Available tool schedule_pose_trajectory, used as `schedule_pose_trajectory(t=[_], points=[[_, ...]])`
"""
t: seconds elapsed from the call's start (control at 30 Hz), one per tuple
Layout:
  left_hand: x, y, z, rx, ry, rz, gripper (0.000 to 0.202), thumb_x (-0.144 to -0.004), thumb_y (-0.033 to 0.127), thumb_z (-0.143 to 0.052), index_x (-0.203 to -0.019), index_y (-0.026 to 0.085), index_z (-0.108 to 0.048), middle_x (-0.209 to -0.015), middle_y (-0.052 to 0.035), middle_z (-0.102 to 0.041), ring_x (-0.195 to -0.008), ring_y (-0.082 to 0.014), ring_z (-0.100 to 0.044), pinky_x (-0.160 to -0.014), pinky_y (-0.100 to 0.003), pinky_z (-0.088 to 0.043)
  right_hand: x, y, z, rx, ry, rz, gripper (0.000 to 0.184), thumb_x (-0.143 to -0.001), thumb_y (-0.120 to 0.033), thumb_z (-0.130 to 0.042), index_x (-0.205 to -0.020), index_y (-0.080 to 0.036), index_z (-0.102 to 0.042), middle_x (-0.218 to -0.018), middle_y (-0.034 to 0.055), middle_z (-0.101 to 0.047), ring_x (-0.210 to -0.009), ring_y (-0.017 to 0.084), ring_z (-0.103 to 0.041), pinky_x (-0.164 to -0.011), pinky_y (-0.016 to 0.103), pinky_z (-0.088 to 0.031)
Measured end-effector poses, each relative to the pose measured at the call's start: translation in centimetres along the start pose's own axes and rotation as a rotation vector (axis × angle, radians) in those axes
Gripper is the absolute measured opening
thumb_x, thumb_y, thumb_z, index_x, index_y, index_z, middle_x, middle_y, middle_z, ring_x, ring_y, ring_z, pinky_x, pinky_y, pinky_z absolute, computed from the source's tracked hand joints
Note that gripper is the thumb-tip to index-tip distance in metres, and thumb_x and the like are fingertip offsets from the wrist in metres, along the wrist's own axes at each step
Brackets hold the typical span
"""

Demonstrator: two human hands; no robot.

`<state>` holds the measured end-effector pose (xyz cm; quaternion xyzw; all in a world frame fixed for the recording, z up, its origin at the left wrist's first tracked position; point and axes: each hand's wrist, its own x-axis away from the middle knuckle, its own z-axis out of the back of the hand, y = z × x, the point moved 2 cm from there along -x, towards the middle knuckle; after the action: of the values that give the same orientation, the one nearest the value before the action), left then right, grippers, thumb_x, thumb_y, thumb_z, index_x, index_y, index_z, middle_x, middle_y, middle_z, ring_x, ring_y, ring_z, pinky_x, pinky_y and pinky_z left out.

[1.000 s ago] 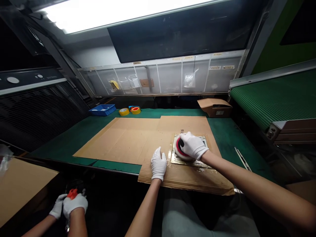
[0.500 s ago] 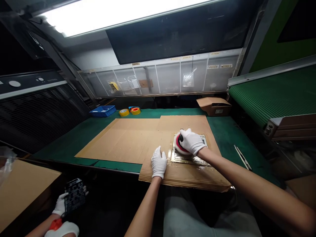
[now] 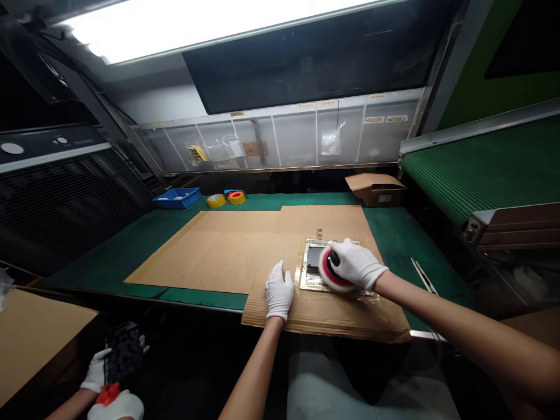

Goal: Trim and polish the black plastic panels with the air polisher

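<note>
My gloved right hand (image 3: 355,262) is closed around the dark knob of a round hand polishing pad (image 3: 336,269) with a red band and a white fluffy rim. The pad rests on a dark flat panel (image 3: 315,255), covering its right part. Around the panel runs a shiny taped frame (image 3: 311,284) on the cardboard (image 3: 236,245). My gloved left hand (image 3: 279,291) lies flat on the cardboard left of the frame, fingers stretched out and holding nothing.
Two yellow tape rolls (image 3: 216,200) and a blue tray (image 3: 177,198) stand at the back left of the green table (image 3: 387,230). At back right is a cardboard box (image 3: 377,190). Tweezers-like tool (image 3: 423,274) lies right. Lower left, a co-worker's gloved hands hold a dark board (image 3: 123,353).
My right hand has moved the polishing pad right and toward me, uncovering the dark panel's left part. My left hand stays in place on the cardboard.
</note>
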<state>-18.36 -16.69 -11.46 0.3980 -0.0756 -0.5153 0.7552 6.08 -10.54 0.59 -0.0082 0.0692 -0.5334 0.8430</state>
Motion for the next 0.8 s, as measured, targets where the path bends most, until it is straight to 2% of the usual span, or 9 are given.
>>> schedule_pose_trajectory(t=[0.07,0.17,0.23,0.33,0.4,0.47,0.57,0.73,0.8], points=[[0.1,0.1,-0.1,-0.002,-0.006,-0.014,0.047,-0.091,0.024,-0.052,-0.135,0.011,-0.062,-0.14,-0.0167,-0.064,-0.131,-0.0279,-0.061,-0.118,-0.046,-0.045,0.4,-0.4,-0.2,-0.019,0.007,0.038,0.025,-0.095,-0.038,-0.048,-0.11,-0.023,-0.061,-0.099,0.0102,-0.059,-0.078,0.025,-0.067,-0.066,0.031,-0.047],[0.1,0.0,-0.2,-0.001,-0.014,-0.036,0.046,-0.091,0.024,-0.052,-0.135,0.012,-0.062,-0.139,-0.0161,-0.064,-0.131,-0.0275,-0.06,-0.118,-0.046,-0.045,-0.4,-1.9,-0.1,-0.017,0.031,-0.052,0.027,-0.096,-0.036,-0.044,-0.112,-0.023,-0.061,-0.099,0.0113,-0.059,-0.077,0.025,-0.067,-0.067,0.032,-0.049],[0.1,-0.1,-0.1,0.005,-0.019,-0.037,0.046,-0.091,0.024,-0.051,-0.135,0.013,-0.062,-0.139,-0.0156,-0.064,-0.131,-0.0273,-0.06,-0.118,-0.046,-0.045,-1.6,-3.5,0.1,-0.011,0.026,-0.059,0.028,-0.096,-0.035,-0.044,-0.113,-0.022,-0.061,-0.101,0.0125,-0.06,-0.078,0.025,-0.068,-0.068,0.033,-0.05],[0.0,-0.5,0.1,0.018,-0.016,-0.027,0.047,-0.092,0.025,-0.05,-0.137,0.013,-0.06,-0.14,-0.0158,-0.063,-0.132,-0.0271,-0.059,-0.118,-0.046,-0.045,-2.9,-5.9,0.1,-0.015,-0.017,0.13,0.027,-0.093,-0.037,-0.049,-0.111,-0.021,-0.061,-0.103,0.0135,-0.062,-0.081,0.027,-0.069,-0.069,0.034,-0.052],[0.0,-0.6,0.2,0.021,-0.006,-0.022,0.048,-0.093,0.026,-0.049,-0.138,0.012,-0.059,-0.141,-0.0168,-0.063,-0.133,-0.0273,-0.059,-0.119,-0.046,-0.044,-3.5,-6.6,0.1,-0.02,-0.035,0.204,0.028,-0.092,-0.039,-0.051,-0.11,-0.021,-0.061,-0.104,0.0136,-0.062,-0.081,0.027,-0.069,-0.069,0.035,-0.052],[0.0,-0.6,0.3,0.022,0.001,-0.019,0.049,-0.093,0.026,-0.049,-0.138,0.01,-0.059,-0.141,-0.0183,-0.062,-0.133,-0.0284,-0.059,-0.119,-0.047,-0.044,-3.8,-6.0,0.2,-0.029,-0.024,0.148,0.028,-0.093,-0.039,-0.049,-0.111,-0.021,-0.061,-0.104,0.0136,-0.062,-0.08,0.027,-0.069,-0.068,0.035,-0.052],[0.1,-0.5,0.2,0.027,-0.001,-0.016,0.049,-0.092,0.025,-0.051,-0.138,0.01,-0.059,-0.141,-0.0184,-0.063,-0.133,-0.0292,-0.059,-0.119,-0.047,-0.044,-3.0,-3.9,0.4,-0.032,-0.008,0.022,0.028,-0.094,-0.037,-0.047,-0.113,-0.022,-0.061,-0.105,0.0132,-0.061,-0.079,0.026,-0.068,-0.067,0.035,-0.051],[0.1,-0.2,0.1,0.042,0.001,0.0,0.048,-0.092,0.025,-0.053,-0.137,0.012,-0.06,-0.141,-0.0163,-0.063,-0.132,-0.0281,-0.06,-0.117,-0.046,-0.046,1.0,-0.5,-0.3,0.001,-0.03,0.17,0.036,-0.092,-0.036,-0.053,-0.124,-0.023,-0.061,-0.113,0.0131,-0.062,-0.084,0.025,-0.067,-0.067,0.031,-0.047],[0.1,-0.1,0.1,0.04,-0.001,0.004,0.048,-0.092,0.024,-0.052,-0.137,0.011,-0.06,-0.142,-0.017,-0.062,-0.133,-0.0274,-0.059,-0.118,-0.045,-0.045,1.9,0.7,-0.4,0.037,0.0,0.125,0.039,-0.094,-0.038,-0.051,-0.13,-0.024,-0.059,-0.117,0.0139,-0.061,-0.085,0.025,-0.066,-0.067,0.031,-0.047]])
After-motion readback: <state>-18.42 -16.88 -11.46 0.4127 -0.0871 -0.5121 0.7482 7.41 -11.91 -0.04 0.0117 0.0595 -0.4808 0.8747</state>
